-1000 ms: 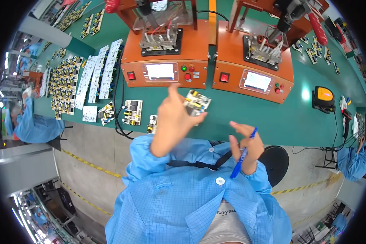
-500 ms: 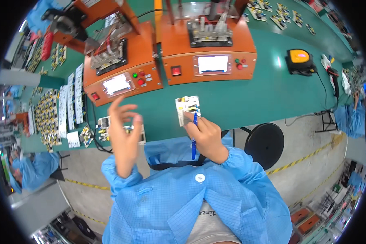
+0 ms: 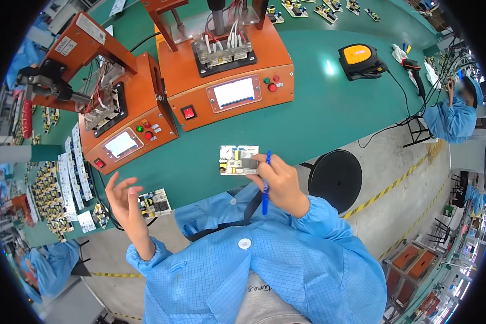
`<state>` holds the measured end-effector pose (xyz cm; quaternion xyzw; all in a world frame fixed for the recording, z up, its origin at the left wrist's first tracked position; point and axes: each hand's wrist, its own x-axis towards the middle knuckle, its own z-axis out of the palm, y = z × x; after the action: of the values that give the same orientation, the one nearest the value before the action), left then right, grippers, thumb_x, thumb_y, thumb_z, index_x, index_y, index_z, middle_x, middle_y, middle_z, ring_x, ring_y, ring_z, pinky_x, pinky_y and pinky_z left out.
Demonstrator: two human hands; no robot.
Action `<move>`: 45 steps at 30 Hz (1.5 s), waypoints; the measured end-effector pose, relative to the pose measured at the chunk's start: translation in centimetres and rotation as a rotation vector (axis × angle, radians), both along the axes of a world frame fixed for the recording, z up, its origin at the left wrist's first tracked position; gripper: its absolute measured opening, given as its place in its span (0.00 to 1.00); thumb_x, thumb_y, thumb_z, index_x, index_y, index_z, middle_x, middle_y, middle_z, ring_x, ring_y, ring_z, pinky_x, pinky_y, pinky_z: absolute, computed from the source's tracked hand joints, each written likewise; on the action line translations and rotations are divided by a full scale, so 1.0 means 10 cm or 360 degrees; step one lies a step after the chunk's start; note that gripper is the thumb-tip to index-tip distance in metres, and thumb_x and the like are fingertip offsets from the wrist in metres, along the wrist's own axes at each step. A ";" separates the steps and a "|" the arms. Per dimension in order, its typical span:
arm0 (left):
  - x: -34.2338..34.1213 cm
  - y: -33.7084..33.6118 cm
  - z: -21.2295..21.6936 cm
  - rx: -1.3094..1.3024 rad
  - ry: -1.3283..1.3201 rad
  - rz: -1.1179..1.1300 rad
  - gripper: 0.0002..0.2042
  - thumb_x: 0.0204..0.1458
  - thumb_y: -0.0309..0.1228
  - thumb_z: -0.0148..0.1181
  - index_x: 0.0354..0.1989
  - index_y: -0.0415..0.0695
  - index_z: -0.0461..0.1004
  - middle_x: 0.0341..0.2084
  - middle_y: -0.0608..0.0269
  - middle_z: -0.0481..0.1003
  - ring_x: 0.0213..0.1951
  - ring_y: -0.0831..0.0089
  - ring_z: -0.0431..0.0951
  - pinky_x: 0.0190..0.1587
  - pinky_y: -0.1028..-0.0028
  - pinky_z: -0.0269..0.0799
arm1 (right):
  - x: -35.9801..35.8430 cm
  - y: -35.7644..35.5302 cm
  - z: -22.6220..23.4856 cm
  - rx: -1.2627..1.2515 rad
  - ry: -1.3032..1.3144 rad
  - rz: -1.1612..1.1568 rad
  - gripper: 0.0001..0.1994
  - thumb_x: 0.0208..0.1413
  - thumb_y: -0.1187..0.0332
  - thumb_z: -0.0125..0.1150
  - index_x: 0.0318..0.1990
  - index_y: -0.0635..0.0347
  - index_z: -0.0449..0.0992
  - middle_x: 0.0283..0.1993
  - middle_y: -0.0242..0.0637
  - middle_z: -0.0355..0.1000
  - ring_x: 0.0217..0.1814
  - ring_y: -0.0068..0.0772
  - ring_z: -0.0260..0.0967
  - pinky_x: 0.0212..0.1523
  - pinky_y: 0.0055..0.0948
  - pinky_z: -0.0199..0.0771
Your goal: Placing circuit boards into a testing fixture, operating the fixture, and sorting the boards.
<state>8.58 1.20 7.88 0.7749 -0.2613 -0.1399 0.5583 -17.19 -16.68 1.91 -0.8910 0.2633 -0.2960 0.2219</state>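
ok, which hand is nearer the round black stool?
Right. The right hand, holding a circuit board and blue pen, is just left of the stool in view; the left hand is much farther left, beside another board.

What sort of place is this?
Most likely an electronics factory: the right hand holds a circuit board, orange machines with lit screens stand on the green bench, and many more boards lie at the far left.
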 end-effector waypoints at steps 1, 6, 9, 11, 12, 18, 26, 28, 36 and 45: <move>0.01 0.00 0.00 0.0000 -0.0004 -0.0001 0.21 0.58 0.29 0.52 0.59 0.39 0.59 0.41 0.58 0.73 0.37 0.73 0.73 0.44 0.74 0.66 | -0.05 -0.03 -0.04 0.0112 -0.0021 -0.0019 0.17 0.40 0.70 0.72 0.24 0.62 0.64 0.43 0.41 0.74 0.34 0.41 0.72 0.31 0.30 0.73; 0.11 0.18 0.03 0.0021 -0.0122 0.0110 0.20 0.59 0.32 0.52 0.59 0.39 0.61 0.40 0.59 0.74 0.36 0.77 0.73 0.40 0.76 0.67 | -0.53 -0.65 0.02 0.0279 -0.0367 -0.0513 0.18 0.41 0.77 0.72 0.24 0.62 0.62 0.39 0.46 0.75 0.31 0.24 0.68 0.30 0.24 0.70; 0.23 0.22 0.04 -0.0045 -0.0091 0.0069 0.20 0.58 0.29 0.52 0.58 0.39 0.60 0.40 0.58 0.73 0.36 0.75 0.72 0.43 0.75 0.67 | -0.67 -1.19 0.06 0.0159 -0.0367 -0.0968 0.16 0.44 0.75 0.71 0.27 0.64 0.63 0.27 0.38 0.70 0.23 0.21 0.63 0.26 0.22 0.65; 0.28 0.26 0.09 -0.0032 -0.0077 0.0075 0.20 0.58 0.29 0.51 0.59 0.39 0.61 0.39 0.58 0.73 0.36 0.76 0.71 0.44 0.75 0.68 | -0.67 -1.63 -0.01 -0.0129 -0.0316 -0.0965 0.16 0.45 0.73 0.72 0.28 0.63 0.64 0.23 0.38 0.67 0.21 0.25 0.63 0.25 0.25 0.65; 0.27 0.23 0.10 -0.0043 -0.0084 0.0064 0.20 0.58 0.29 0.51 0.59 0.39 0.61 0.39 0.58 0.73 0.36 0.76 0.71 0.44 0.75 0.68 | -0.67 -1.81 -0.06 -0.0252 -0.0272 -0.0952 0.17 0.45 0.71 0.72 0.29 0.63 0.64 0.22 0.39 0.66 0.20 0.28 0.64 0.25 0.27 0.66; 0.26 0.21 0.03 -0.0040 -0.0168 0.0000 0.19 0.60 0.30 0.49 0.59 0.38 0.61 0.39 0.59 0.74 0.35 0.78 0.72 0.40 0.78 0.66 | -0.60 -2.16 -0.02 -0.0462 -0.0023 -0.1061 0.17 0.45 0.67 0.70 0.28 0.61 0.62 0.22 0.44 0.65 0.24 0.51 0.66 0.24 0.39 0.64; 0.27 0.26 0.01 0.0002 -0.0082 0.0085 0.18 0.60 0.30 0.49 0.58 0.38 0.62 0.39 0.59 0.74 0.35 0.78 0.72 0.41 0.77 0.66 | -0.62 -2.19 -0.02 -0.0463 -0.0045 -0.1097 0.17 0.45 0.69 0.69 0.27 0.62 0.61 0.22 0.44 0.63 0.23 0.50 0.64 0.24 0.38 0.62; 0.31 0.24 0.02 -0.0008 -0.0081 0.0080 0.18 0.60 0.30 0.49 0.58 0.38 0.62 0.39 0.60 0.74 0.35 0.78 0.72 0.40 0.77 0.66 | -0.56 -2.17 0.00 -0.0438 -0.0064 -0.1015 0.18 0.44 0.71 0.70 0.26 0.62 0.60 0.21 0.43 0.62 0.22 0.47 0.64 0.24 0.37 0.62; 0.50 0.23 0.20 -0.0096 -0.0168 0.0037 0.19 0.58 0.26 0.51 0.58 0.39 0.61 0.41 0.59 0.72 0.38 0.76 0.71 0.44 0.76 0.66 | 0.42 -2.81 0.19 -0.0352 -0.0225 -0.0557 0.19 0.42 0.71 0.72 0.26 0.62 0.60 0.18 0.44 0.64 0.22 0.46 0.65 0.24 0.34 0.63; 1.28 -0.64 0.97 -0.0345 -0.2032 0.0003 0.35 0.47 0.31 0.67 0.64 0.43 0.57 0.63 0.50 0.59 0.62 0.55 0.62 0.59 0.62 0.59 | 0.89 -5.51 -0.54 -0.0450 -0.0278 -0.0612 0.14 0.54 0.62 0.59 0.35 0.67 0.72 0.33 0.48 0.74 0.35 0.49 0.72 0.36 0.42 0.69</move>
<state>21.37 -5.16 17.59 0.6450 -0.5539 0.3762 0.3683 -8.25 -71.79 -3.45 -0.8177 0.3638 -0.4426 0.0566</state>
